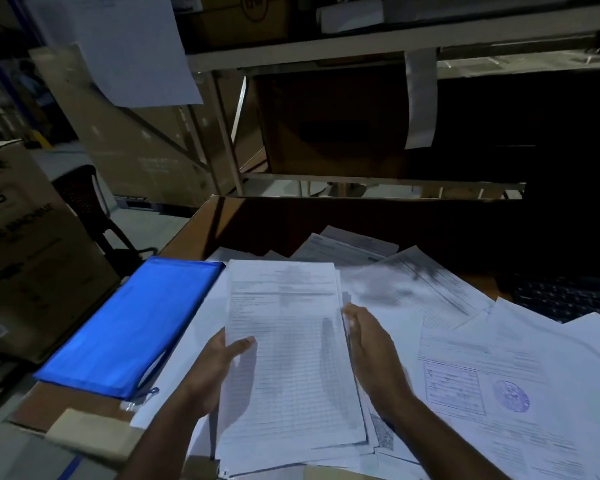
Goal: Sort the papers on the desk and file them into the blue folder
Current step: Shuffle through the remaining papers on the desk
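Observation:
A stack of printed sheets (291,358) is held upright-ish over the desk between both hands. My left hand (219,368) grips its left edge, thumb lying on the top page. My right hand (371,348) presses flat against the stack's right edge, fingers straight. The blue zip folder (132,323) lies closed on the desk just left of the stack. More loose papers (499,358) are spread across the desk to the right and behind, one bearing a round purple stamp (511,395).
A dark keyboard (568,296) sits at the far right. A brown cardboard box (25,271) and a dark chair (90,209) stand left of the brown desk (194,230). Metal shelving with boxes rises behind. A roll of tan tape (94,431) lies near the front-left corner.

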Demonstrator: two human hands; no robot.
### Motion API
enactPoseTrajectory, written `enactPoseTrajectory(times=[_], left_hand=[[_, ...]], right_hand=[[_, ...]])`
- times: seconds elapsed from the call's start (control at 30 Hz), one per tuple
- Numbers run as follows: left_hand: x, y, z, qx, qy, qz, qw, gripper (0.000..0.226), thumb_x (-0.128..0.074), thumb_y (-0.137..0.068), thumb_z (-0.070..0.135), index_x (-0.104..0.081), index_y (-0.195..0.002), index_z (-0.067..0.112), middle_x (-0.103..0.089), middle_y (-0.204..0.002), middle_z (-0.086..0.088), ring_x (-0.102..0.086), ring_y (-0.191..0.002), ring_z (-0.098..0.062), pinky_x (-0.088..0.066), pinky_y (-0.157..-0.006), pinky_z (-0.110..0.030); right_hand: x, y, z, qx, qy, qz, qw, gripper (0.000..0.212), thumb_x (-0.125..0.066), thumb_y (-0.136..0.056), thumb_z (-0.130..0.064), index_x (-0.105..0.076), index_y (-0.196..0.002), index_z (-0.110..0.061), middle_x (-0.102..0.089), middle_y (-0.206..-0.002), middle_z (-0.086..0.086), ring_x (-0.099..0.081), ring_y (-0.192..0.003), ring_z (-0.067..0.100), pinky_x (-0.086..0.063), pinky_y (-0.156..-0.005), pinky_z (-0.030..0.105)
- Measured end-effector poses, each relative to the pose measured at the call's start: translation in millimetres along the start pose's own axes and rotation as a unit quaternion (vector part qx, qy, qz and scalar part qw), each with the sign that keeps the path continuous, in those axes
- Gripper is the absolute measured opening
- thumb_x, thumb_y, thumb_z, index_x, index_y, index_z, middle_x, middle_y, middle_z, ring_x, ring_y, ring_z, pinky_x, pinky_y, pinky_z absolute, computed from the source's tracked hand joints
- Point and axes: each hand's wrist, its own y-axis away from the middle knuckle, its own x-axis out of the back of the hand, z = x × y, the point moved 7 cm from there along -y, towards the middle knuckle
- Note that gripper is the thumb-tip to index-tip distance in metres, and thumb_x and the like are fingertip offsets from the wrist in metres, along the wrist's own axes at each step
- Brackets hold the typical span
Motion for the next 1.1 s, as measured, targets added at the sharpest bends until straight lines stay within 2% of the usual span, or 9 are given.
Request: enactPoseTrajectory(times=[0.13, 0.23, 0.37, 0.5, 0.67, 0.8, 0.9, 1.0, 1.1], left_hand=[[3.8, 7.9, 23.4, -0.043, 0.044, -0.012, 0.998, 0.038, -0.060, -0.099, 0.014, -0.063, -0.137, 0.013, -0.073, -0.130, -0.010, -0.070, -0.120, -0.032, -0.055, -0.097, -0.045], [1.8, 13.9, 46.7, -0.088, 0.081, -0.014, 0.993, 0.045, -0.070, -0.091, 0.016, -0.063, -0.135, 0.012, -0.073, -0.131, -0.012, -0.070, -0.119, -0.033, -0.062, -0.090, -0.038], [3.0, 17.5, 73.1, -0.145, 0.100, -0.010, 0.984, 0.086, -0.098, -0.064, 0.038, -0.062, -0.136, 0.008, -0.073, -0.131, -0.013, -0.072, -0.117, -0.029, -0.062, -0.085, -0.034], [6.6, 13.9, 81.2, -0.175, 0.133, -0.012, 0.975, 0.051, -0.070, -0.090, 0.013, -0.058, -0.140, 0.008, -0.072, -0.133, -0.009, -0.070, -0.121, -0.025, -0.060, -0.090, -0.031], [5.8, 1.8, 66.9, -0.135, 0.118, -0.026, 0.984, 0.040, -0.059, -0.096, 0.015, -0.062, -0.135, 0.011, -0.074, -0.130, -0.006, -0.069, -0.121, -0.027, -0.062, -0.088, -0.031], [40.6, -13.6, 62.2, -0.133, 0.159, 0.033, 0.978, 0.035, -0.054, -0.103, 0.014, -0.063, -0.137, 0.013, -0.071, -0.135, -0.007, -0.068, -0.124, -0.025, -0.053, -0.102, -0.044], [81.8, -28.3, 47.5, -0.109, 0.191, 0.088, 0.972, 0.035, -0.055, -0.105, 0.016, -0.063, -0.139, 0.017, -0.072, -0.134, -0.004, -0.067, -0.124, -0.026, -0.049, -0.105, -0.046], [121.5, -42.3, 19.7, -0.071, 0.207, 0.157, 0.963, 0.039, -0.059, -0.104, 0.016, -0.060, -0.143, 0.014, -0.072, -0.132, -0.007, -0.065, -0.125, -0.032, -0.051, -0.102, -0.046], [150.5, -49.4, -5.9, -0.040, 0.225, 0.212, 0.950, 0.038, -0.064, -0.101, 0.022, -0.065, -0.138, 0.013, -0.072, -0.131, -0.011, -0.064, -0.125, -0.038, -0.051, -0.102, -0.052]], right_hand=[[0.0, -12.5, -5.8, -0.101, -0.085, -0.049, 0.990, 0.057, -0.054, -0.094, -0.056, -0.040, -0.140, -0.026, -0.062, -0.123, -0.009, -0.062, -0.110, 0.011, -0.047, -0.089, 0.027], [-0.7, -20.2, -27.8, -0.066, -0.131, -0.081, 0.986, 0.039, -0.063, -0.096, -0.043, -0.054, -0.131, -0.029, -0.068, -0.119, -0.014, -0.064, -0.111, 0.005, -0.053, -0.097, 0.034], [11.9, -29.7, -64.2, 0.013, -0.169, -0.029, 0.985, 0.024, -0.060, -0.100, -0.027, -0.057, -0.123, -0.027, -0.070, -0.114, -0.011, -0.066, -0.104, 0.001, -0.054, -0.091, 0.031], [12.4, -24.8, -88.2, 0.062, -0.148, -0.026, 0.987, 0.023, -0.059, -0.100, -0.026, -0.050, -0.122, -0.023, -0.066, -0.112, -0.016, -0.064, -0.100, -0.006, -0.052, -0.083, 0.013], [2.1, -15.8, -73.6, 0.033, -0.151, -0.046, 0.987, 0.023, -0.047, -0.102, -0.040, -0.049, -0.117, -0.023, -0.067, -0.110, -0.007, -0.067, -0.097, 0.006, -0.056, -0.083, 0.027], [15.7, -15.7, -34.5, -0.003, 0.028, -0.009, 1.000, 0.032, -0.054, -0.099, -0.044, -0.053, -0.125, -0.025, -0.059, -0.128, -0.012, -0.058, -0.116, 0.004, -0.048, -0.099, 0.027], [2.2, -1.6, 0.7, -0.056, 0.184, -0.122, 0.974, 0.072, -0.078, -0.080, -0.049, -0.045, -0.140, -0.029, -0.039, -0.152, -0.006, -0.048, -0.131, 0.012, -0.043, -0.111, 0.038], [-21.3, 16.7, 18.5, -0.022, 0.320, -0.208, 0.924, 0.103, -0.073, -0.072, -0.066, -0.025, -0.155, -0.028, -0.011, -0.166, -0.007, -0.004, -0.154, 0.014, -0.004, -0.126, 0.044], [-23.6, 20.8, 24.7, -0.015, 0.325, -0.173, 0.930, 0.098, -0.068, -0.077, -0.068, -0.024, -0.156, -0.031, -0.009, -0.167, -0.009, 0.002, -0.154, 0.009, 0.004, -0.126, 0.040]])
